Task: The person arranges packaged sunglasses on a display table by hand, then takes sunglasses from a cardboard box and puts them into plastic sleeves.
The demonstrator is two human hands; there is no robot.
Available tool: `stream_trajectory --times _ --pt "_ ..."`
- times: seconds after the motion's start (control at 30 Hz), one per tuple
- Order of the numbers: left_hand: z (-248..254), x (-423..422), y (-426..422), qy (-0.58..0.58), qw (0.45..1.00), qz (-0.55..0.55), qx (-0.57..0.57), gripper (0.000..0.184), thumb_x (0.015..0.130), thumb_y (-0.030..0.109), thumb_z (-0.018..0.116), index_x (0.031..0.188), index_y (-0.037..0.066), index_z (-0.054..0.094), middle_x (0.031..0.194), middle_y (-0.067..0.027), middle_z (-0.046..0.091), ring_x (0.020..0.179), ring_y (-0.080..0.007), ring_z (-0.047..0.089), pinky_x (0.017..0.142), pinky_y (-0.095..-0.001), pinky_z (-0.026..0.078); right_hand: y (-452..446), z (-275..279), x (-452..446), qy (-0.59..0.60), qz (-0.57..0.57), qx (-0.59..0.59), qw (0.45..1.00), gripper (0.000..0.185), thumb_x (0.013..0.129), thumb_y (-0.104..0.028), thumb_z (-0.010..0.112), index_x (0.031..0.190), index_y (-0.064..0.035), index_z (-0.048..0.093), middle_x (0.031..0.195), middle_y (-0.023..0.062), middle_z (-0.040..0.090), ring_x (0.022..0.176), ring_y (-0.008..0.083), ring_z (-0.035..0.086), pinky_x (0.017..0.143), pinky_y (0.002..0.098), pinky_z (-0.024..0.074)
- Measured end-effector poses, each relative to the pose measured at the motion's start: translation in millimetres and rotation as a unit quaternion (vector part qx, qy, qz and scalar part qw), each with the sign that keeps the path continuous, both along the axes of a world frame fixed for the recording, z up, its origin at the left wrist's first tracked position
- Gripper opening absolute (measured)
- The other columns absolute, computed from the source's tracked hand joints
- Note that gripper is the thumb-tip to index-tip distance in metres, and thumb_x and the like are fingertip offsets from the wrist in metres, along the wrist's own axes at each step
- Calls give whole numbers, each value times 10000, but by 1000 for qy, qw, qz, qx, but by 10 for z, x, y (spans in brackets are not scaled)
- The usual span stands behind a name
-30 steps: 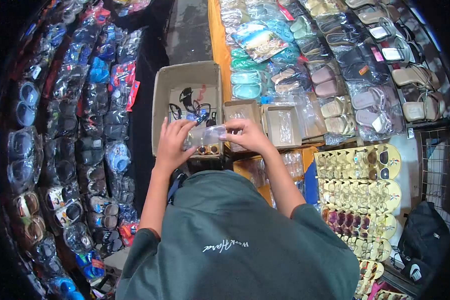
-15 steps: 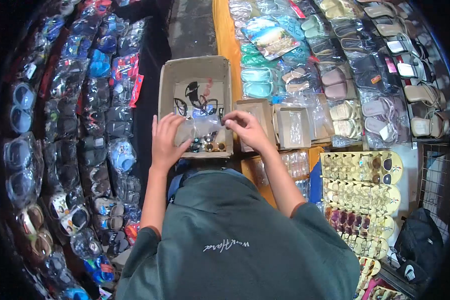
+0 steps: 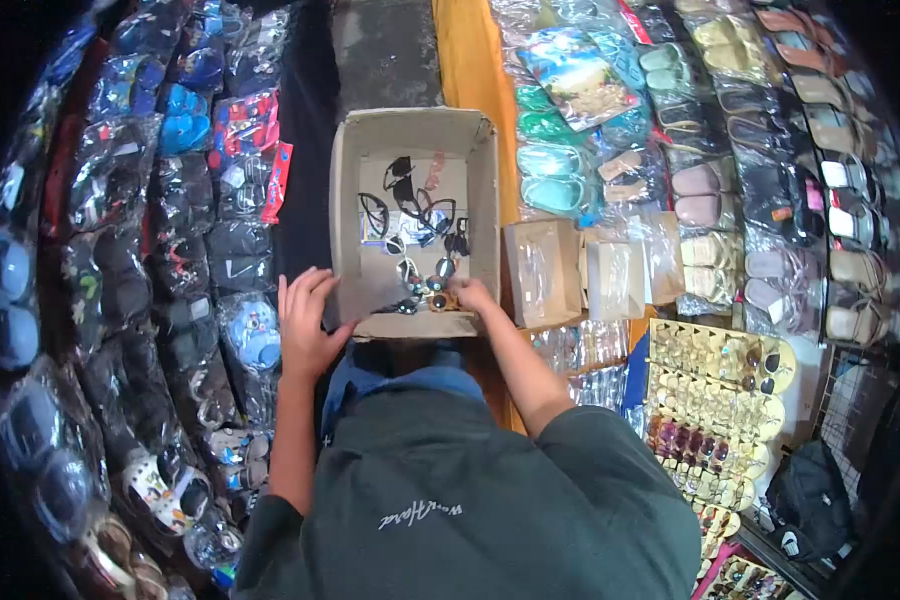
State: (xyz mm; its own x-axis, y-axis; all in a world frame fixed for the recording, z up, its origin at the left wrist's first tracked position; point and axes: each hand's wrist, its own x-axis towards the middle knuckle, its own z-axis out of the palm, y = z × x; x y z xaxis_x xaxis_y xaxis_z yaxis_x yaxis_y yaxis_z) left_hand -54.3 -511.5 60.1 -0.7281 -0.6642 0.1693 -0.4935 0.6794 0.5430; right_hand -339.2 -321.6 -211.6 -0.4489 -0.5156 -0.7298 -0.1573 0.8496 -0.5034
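A cardboard box (image 3: 347,190) stands in front of me with several loose pairs of sunglasses inside. Dark-framed sunglasses (image 3: 436,222) lie toward its far end, and a small pair with amber lenses (image 3: 438,300) is near its front. My left hand (image 3: 308,318) is at the box's left front side, fingers stretched and thumb apart. A blurred, see-through plastic patch (image 3: 375,296) shows beside it inside the box. My right hand (image 3: 473,296) reaches over the right front corner, its fingers curled at the amber-lensed sunglasses; the fingertips are partly hidden.
Smaller cardboard boxes (image 3: 545,265) stand right of the large box. Plastic-wrapped sandals (image 3: 555,178) line the right side, with wrapped footwear (image 3: 240,250) on the left. Cream display racks of sunglasses (image 3: 715,410) and a black backpack (image 3: 812,490) are at lower right.
My hands have moved apart and lower, the left to the box's left side and the right down to the sunglasses. The clear plastic between them has shifted left. The view has shifted slightly.
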Motion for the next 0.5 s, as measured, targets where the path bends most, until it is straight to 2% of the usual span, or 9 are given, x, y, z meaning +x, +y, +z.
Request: stream_trajectory --times 0.07,0.13,0.17,0.23,0.3,0.37,0.4,0.43,0.5 --pt "-73 123 -59 -16 1000 2 19 704 654 157 906 1297 101 624 1340 -94 618 1344 -342 542 1228 -622 258 60 -516 66 -4 -1 -12 1000 371 883 -318 706 1109 -32 777 1046 219 767 990 349 743 887 418 563" --pt "-132 241 -104 -40 998 5 39 688 663 174 905 1288 104 628 1345 -91 617 1344 -338 542 1227 -619 262 34 -835 104 6 6 -4 1000 359 824 -238 745 1124 -44 779 1097 212 766 1025 365 742 918 419 562" --pt "-164 296 -132 -45 998 7 43 688 663 174 905 1288 104 628 1345 -91 617 1344 -338 542 1227 -619 262 7 -968 124 1 8 0 1000 359 824 -238 745 1124 -44 779 1097 212 766 1025 365 742 918 419 562" --pt "-203 386 -183 -59 997 13 51 687 666 186 904 1290 110 627 1349 -88 615 1347 -335 539 1227 -617 262 -21 -1310 127 -4 -92 29 995 351 793 -194 761 1113 -51 787 1093 218 766 1032 352 744 909 421 564" --pt "-232 457 -217 -76 995 21 64 682 673 195 902 1293 113 627 1351 -89 613 1347 -338 537 1228 -617 261 -44 -1324 120 -26 -107 36 993 358 785 -175 760 1116 -40 783 1094 225 764 1023 344 746 893 427 569" --pt "-262 513 -245 -76 995 28 62 677 678 193 897 1293 114 627 1353 -90 612 1346 -342 536 1229 -618 257 -116 -1177 152 20 -69 38 997 373 866 -133 608 1193 -47 764 1101 182 776 974 276 747 866 394 568" --pt "-282 537 -249 -79 994 28 64 677 678 193 897 1293 114 627 1353 -90 612 1346 -342 536 1229 -618 257 -113 -1229 151 31 -34 28 999 401 856 -93 604 1227 -36 747 1070 185 774 907 268 746 805 391 579" --pt "-308 552 -251 -79 994 29 67 678 678 189 895 1296 114 627 1355 -90 611 1347 -344 535 1229 -620 255 -119 -1276 172 29 -33 29 999 401 856 -93 604 1227 -36 747 1070 185 774 907 268 746 805 391 579" --pt "-334 561 -252 -80 994 30 71 678 679 185 893 1298 114 626 1356 -91 611 1349 -346 534 1229 -622 253 -135 -1304 196 -92 -192 71 975 431 857 -56 594 1268 -24 722 1074 193 768 902 270 749 774 389 590"
